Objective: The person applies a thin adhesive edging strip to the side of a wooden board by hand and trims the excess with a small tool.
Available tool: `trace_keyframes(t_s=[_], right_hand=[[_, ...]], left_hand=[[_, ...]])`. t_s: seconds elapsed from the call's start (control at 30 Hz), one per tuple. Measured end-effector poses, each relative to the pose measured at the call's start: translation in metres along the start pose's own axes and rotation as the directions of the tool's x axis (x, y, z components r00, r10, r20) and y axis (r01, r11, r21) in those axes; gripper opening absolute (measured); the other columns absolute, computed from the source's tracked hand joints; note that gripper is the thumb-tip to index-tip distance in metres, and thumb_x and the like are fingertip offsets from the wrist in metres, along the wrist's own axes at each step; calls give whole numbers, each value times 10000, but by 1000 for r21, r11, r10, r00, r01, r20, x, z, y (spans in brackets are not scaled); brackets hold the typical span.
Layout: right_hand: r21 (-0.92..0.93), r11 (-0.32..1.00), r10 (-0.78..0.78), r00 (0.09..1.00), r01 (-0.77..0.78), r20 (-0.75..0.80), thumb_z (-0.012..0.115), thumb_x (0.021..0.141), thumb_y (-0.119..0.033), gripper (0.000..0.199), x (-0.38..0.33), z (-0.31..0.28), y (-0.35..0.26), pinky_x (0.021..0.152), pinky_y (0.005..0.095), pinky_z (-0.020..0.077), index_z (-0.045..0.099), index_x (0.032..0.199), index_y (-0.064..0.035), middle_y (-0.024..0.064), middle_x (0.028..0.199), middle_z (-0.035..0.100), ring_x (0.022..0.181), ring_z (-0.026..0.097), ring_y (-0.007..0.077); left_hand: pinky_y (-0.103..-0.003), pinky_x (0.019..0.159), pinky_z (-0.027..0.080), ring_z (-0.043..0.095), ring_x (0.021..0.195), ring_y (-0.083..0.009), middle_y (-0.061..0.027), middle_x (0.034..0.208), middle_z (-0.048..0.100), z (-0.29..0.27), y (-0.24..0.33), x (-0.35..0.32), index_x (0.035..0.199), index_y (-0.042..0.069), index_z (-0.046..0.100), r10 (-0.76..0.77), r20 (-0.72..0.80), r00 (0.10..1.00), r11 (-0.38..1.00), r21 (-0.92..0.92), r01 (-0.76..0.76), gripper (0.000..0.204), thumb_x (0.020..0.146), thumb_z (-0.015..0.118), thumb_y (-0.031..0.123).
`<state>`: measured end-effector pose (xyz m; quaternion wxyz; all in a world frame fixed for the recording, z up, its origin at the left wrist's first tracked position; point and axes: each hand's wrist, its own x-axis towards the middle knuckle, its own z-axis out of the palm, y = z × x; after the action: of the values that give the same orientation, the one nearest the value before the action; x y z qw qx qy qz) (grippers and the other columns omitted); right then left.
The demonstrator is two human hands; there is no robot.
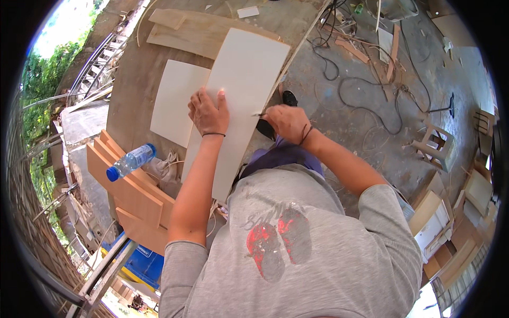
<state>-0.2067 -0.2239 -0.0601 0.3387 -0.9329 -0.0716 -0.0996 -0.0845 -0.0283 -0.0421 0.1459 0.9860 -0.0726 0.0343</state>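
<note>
A long white board [252, 66] lies at a slant on the wooden worktable [130, 79], its near end close to my body. My left hand [209, 113] rests on the board's left side, fingers laid out and thumb apart, gripping nothing. At the board's right edge, my right hand [287, 123] is closed round a small thin tool with a dark tip [259, 114] that points left over the white surface. Most of that tool is hidden in my fist, so its kind does not show. A second, shorter white board [176, 100] lies to the left, partly under the long one.
A plywood piece [188, 36] lies at the table's far side. At the left, a capped plastic water bottle [132, 161] rests on brown wooden panels [130, 193]. Right of the table, black cables [366, 108], wood scraps and an overturned stool [436, 146] lie on the concrete floor.
</note>
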Motion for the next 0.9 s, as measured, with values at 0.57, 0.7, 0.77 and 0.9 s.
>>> trace_keyframes(t_s=[0.57,0.7,0.77,0.9], right_hand=[[-116,983,-138,990,141,32,536,830,-102,184,40,-31,38,603,366,547,627,980,-157,50,850,657,714,678,249],[-393,903,155,985,-173,-76,585,895,-200,98,96,-69,118,575,383,538,664,933,-158,57,907,690,753,683,245],[-423,814,327,916,-398,-233,591,880,-182,93,101,-74,123,556,384,533,658,942,-163,56,900,686,738,681,243],[-79,985,-161,981,153,-107,549,820,-131,126,44,-30,53,570,366,545,620,923,-143,49,808,669,698,677,233]], left_hand=[[-496,967,374,456,1184,-358,-170,1255,505,-3,4,4,1253,36,491,10,0,1000,1000,29,-10,550,905,552,458],[-497,977,378,466,1192,-366,-168,1267,518,-3,4,4,1267,39,510,26,-14,1000,1000,-1,-26,575,911,542,489],[-498,977,377,467,1189,-368,-169,1266,518,-3,5,4,1264,37,513,8,-9,1000,1000,21,-7,570,914,539,486],[-501,967,372,456,1179,-368,-185,1255,504,-4,6,5,1262,10,488,0,19,1000,1000,21,0,568,909,545,451]])
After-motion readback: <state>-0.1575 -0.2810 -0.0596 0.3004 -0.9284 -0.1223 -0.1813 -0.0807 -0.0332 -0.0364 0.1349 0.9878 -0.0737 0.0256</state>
